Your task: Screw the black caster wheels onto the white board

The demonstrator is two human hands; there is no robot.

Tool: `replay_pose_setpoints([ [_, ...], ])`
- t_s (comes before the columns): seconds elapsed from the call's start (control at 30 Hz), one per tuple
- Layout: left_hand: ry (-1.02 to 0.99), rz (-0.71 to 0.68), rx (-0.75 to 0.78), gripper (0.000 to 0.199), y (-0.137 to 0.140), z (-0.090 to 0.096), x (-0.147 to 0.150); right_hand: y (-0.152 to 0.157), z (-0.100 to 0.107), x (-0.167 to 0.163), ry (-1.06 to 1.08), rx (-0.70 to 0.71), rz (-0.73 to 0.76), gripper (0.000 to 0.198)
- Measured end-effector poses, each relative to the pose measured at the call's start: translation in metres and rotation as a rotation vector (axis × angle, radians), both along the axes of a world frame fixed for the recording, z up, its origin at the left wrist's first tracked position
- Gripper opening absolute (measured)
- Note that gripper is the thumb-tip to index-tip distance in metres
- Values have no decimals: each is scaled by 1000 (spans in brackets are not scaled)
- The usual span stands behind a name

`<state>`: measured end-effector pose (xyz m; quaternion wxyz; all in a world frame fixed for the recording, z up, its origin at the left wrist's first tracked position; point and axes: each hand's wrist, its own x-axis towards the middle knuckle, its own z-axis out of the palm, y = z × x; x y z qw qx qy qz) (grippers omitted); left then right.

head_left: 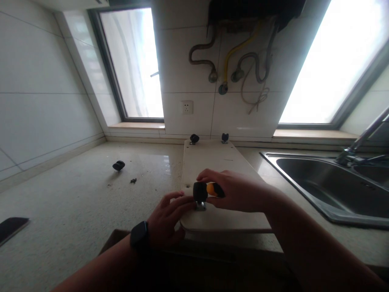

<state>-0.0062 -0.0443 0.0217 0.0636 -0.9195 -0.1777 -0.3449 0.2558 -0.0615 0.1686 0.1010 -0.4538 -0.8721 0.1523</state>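
Note:
A pale board point(206, 162) with rounded corners lies on the counter, its near edge towards me. At its near left corner stands a black caster wheel point(199, 191) on a shiny metal plate. My left hand point(170, 217), wearing a dark watch, steadies this caster with its fingertips; its thumb is by the board's edge. Closed around a screwdriver point(215, 190) with an orange and black handle, my right hand point(235, 188) is just right of the same caster. The screwdriver's tip is hidden behind the wheel. Two more casters, one left point(194, 139) and one right point(225, 138), stand at the board's far corners.
A loose black caster point(118, 165) and a small dark heap of bits point(133, 181) lie on the counter at left. A dark flat object point(13, 228) rests farther left. To the right is a steel sink point(299, 198) with a tap point(358, 142). Pipes hang on the wall.

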Motion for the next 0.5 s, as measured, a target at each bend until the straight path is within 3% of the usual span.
replay_pose_setpoints([
  [0.13, 4, 15, 1, 66, 1, -1, 0, 0, 2, -2, -3, -26, 52, 43],
  [0.5, -13, 1, 14, 63, 0, 1, 1, 0, -1, -1, -21, -20, 39, 54],
])
